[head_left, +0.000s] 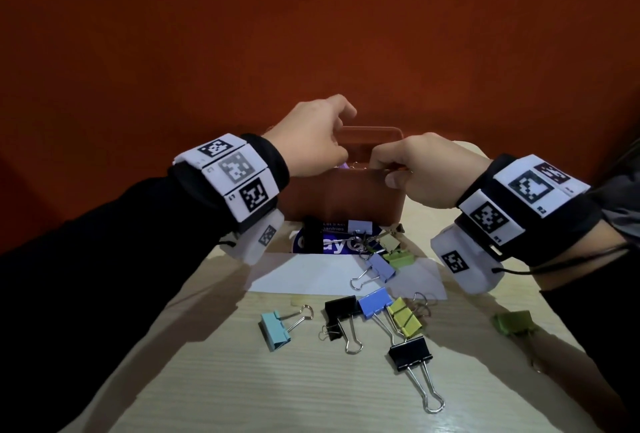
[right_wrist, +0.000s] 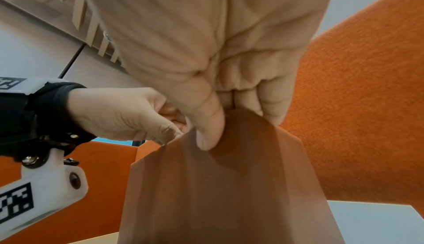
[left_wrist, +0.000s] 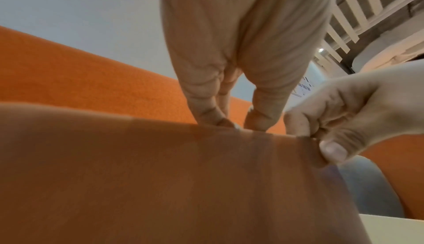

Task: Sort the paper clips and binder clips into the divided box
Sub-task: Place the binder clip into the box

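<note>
Binder clips (head_left: 374, 315) lie scattered on the table (head_left: 194, 380) in the head view, approx. a dozen in black, blue, teal, green, yellow, w/ wire handles splayed out; a few overlap near a white paper sheet (head_left: 304, 273) and a blue printed packet (head_left: 332, 242). Behind them, at the far edge, stands the divided box (head_left: 346, 197), brown plastic. Both hands work at its near rim. Left hand (head_left: 311, 141) reaches over the top, fingers curled down into it; something pale purple shows just under them, too small to name. Right hand (head_left: 426, 169) pinches the rim, thumb on the outer wall. No paper clips can be made out for certain.

Left wrist view: left-hand fingertips (left_wrist: 213, 115) dip behind the box wall (left_wrist: 160, 175); what they hold, if anything, is hidden, so that grip cannot be told. Right thumb (left_wrist: 332, 150) presses the wall.

Right wrist view: right thumb (right_wrist: 211, 131) outside, fingers inside, rim clamped between, a firm steadying grip.

Handling, as judged: clips look light, rigid, springy metal; painted bodies likely slick. Best taken by the body's flat sides or by a wire loop. Tangled handles may drag neighbours along. Box looks light, thin-walled, prob. slides unless held.
</note>
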`<control>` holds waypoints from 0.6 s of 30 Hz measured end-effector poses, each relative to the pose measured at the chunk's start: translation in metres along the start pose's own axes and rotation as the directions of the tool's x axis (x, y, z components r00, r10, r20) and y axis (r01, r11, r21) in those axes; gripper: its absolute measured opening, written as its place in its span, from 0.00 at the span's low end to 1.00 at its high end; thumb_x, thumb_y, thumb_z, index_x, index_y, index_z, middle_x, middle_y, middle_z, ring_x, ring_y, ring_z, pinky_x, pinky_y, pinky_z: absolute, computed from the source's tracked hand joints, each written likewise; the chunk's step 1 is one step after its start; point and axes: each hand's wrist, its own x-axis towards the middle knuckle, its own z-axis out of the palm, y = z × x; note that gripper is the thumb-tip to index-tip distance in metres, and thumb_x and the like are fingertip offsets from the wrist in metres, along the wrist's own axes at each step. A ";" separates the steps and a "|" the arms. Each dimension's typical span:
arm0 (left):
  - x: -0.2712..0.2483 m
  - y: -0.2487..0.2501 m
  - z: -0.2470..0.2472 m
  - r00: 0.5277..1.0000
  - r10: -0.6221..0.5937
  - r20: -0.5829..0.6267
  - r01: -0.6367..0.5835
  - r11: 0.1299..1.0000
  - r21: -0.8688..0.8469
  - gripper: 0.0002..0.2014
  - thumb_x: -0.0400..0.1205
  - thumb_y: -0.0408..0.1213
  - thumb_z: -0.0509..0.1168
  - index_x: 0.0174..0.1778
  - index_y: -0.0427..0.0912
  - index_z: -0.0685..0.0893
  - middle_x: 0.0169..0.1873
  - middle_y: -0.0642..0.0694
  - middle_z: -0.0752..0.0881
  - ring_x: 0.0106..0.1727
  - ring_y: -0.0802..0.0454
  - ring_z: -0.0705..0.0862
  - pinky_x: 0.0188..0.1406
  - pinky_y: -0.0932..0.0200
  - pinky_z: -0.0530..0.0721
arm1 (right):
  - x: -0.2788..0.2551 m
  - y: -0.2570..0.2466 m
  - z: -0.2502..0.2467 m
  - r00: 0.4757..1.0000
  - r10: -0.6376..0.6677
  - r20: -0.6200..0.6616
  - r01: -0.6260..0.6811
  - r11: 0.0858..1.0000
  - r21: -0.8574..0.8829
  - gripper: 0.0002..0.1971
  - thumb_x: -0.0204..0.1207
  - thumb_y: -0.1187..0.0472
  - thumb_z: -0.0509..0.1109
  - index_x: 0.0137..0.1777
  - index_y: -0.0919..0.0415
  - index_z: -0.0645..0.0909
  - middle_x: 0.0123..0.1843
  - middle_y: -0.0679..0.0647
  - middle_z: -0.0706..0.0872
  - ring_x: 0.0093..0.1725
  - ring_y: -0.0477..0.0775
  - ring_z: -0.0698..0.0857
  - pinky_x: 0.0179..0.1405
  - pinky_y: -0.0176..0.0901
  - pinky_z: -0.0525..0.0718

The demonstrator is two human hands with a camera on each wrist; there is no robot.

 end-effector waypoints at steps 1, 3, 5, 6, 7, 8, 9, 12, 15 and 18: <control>-0.002 0.000 -0.002 0.999 0.022 -0.035 -0.022 1.000 0.010 0.20 0.76 0.33 0.69 0.63 0.51 0.78 0.54 0.52 0.80 0.45 0.59 0.81 0.45 0.60 0.83 | 0.000 0.000 0.000 1.000 0.001 0.000 -0.001 1.000 0.003 0.11 0.80 0.64 0.63 0.58 0.49 0.79 0.50 0.52 0.81 0.47 0.54 0.76 0.29 0.35 0.66; -0.008 0.002 -0.005 0.991 0.090 -0.101 -0.088 0.996 0.018 0.10 0.75 0.36 0.70 0.50 0.50 0.81 0.44 0.54 0.81 0.38 0.62 0.77 0.37 0.64 0.78 | 0.000 0.000 0.000 1.000 0.006 0.003 -0.006 1.000 -0.001 0.12 0.81 0.63 0.63 0.59 0.49 0.79 0.51 0.52 0.81 0.48 0.53 0.75 0.32 0.41 0.66; -0.019 0.005 -0.007 0.990 0.126 -0.058 -0.128 0.991 -0.032 0.04 0.75 0.41 0.72 0.39 0.50 0.83 0.34 0.55 0.83 0.33 0.62 0.79 0.33 0.63 0.79 | 0.000 0.000 0.000 1.000 0.012 0.001 -0.012 1.000 -0.010 0.12 0.81 0.63 0.63 0.61 0.48 0.78 0.51 0.52 0.81 0.48 0.54 0.75 0.35 0.41 0.66; -0.025 0.005 -0.006 0.991 0.133 0.009 -0.133 0.991 -0.033 0.05 0.74 0.44 0.73 0.36 0.50 0.84 0.30 0.55 0.84 0.31 0.62 0.81 0.32 0.65 0.79 | 0.000 0.000 0.000 1.000 0.013 -0.001 -0.013 1.000 -0.009 0.12 0.81 0.63 0.63 0.61 0.48 0.78 0.51 0.52 0.81 0.48 0.54 0.75 0.33 0.41 0.66; -0.031 0.004 -0.005 0.986 0.129 0.101 -0.129 0.992 -0.006 0.07 0.74 0.46 0.73 0.34 0.49 0.85 0.28 0.56 0.85 0.30 0.63 0.82 0.30 0.69 0.78 | 0.001 0.000 0.000 1.000 0.013 -0.002 -0.013 1.000 -0.006 0.12 0.81 0.63 0.63 0.61 0.48 0.78 0.51 0.52 0.81 0.48 0.54 0.75 0.31 0.40 0.66; -0.037 0.002 -0.002 0.974 0.115 0.197 -0.124 0.992 0.032 0.07 0.74 0.46 0.73 0.35 0.49 0.86 0.28 0.56 0.86 0.30 0.65 0.83 0.30 0.71 0.77 | 0.001 0.000 0.000 1.000 0.015 0.000 -0.015 1.000 -0.002 0.12 0.81 0.63 0.63 0.60 0.48 0.78 0.51 0.51 0.81 0.48 0.53 0.75 0.30 0.39 0.66; -0.042 -0.002 0.002 0.954 0.099 0.283 -0.124 0.989 0.074 0.05 0.75 0.46 0.73 0.37 0.49 0.88 0.29 0.57 0.87 0.31 0.66 0.83 0.31 0.71 0.78 | 0.001 0.000 0.000 1.000 0.018 0.003 -0.018 1.000 0.004 0.12 0.81 0.63 0.63 0.60 0.48 0.79 0.51 0.51 0.81 0.48 0.53 0.76 0.29 0.37 0.66; -0.052 -0.015 0.013 0.906 0.054 0.419 -0.158 0.963 0.218 0.12 0.76 0.46 0.73 0.54 0.51 0.88 0.46 0.57 0.88 0.41 0.62 0.83 0.44 0.63 0.83 | 0.000 0.000 0.000 1.000 0.024 0.009 -0.024 1.000 0.017 0.13 0.82 0.63 0.62 0.61 0.48 0.79 0.52 0.51 0.82 0.49 0.53 0.76 0.29 0.35 0.66; -0.055 -0.020 0.019 0.880 0.005 0.475 -0.177 0.932 0.318 0.26 0.73 0.51 0.74 0.68 0.56 0.80 0.58 0.58 0.84 0.48 0.59 0.78 0.48 0.60 0.80 | -0.001 -0.001 0.000 0.999 0.033 0.002 -0.033 0.999 0.013 0.12 0.82 0.63 0.62 0.61 0.48 0.78 0.52 0.51 0.82 0.48 0.52 0.76 0.28 0.30 0.64; -0.053 -0.020 0.020 0.843 -0.041 0.537 -0.181 0.917 0.355 0.31 0.72 0.52 0.75 0.73 0.55 0.76 0.60 0.56 0.81 0.51 0.57 0.77 0.49 0.60 0.79 | -0.001 -0.002 0.000 0.999 0.037 0.004 -0.037 0.999 0.021 0.12 0.82 0.63 0.62 0.61 0.48 0.78 0.52 0.52 0.82 0.47 0.53 0.76 0.28 0.30 0.64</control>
